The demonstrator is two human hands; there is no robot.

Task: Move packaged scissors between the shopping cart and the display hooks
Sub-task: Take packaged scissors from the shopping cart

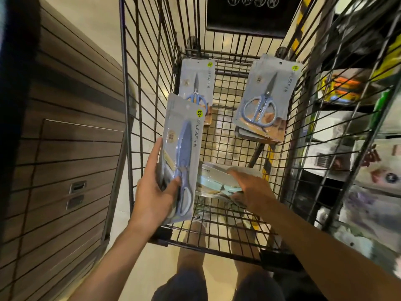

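I look down into a black wire shopping cart (152,83). My left hand (152,192) grips a stack of packaged scissors; the front pack (184,148) holds large blue scissors and stands upright above the cart's near left side. My right hand (251,187) holds a pack of pale green scissors (217,181) lying flat, low in the cart. Two more packs lean in the far part of the cart: one with small blue scissors (196,83) at the left, another (264,98) atop a pile at the right.
A dark wood-panelled counter (60,148) stands to the left of the cart. Wire shelving with mixed goods (351,137) lines the right side. My legs and shoes show below the cart on a pale tiled floor.
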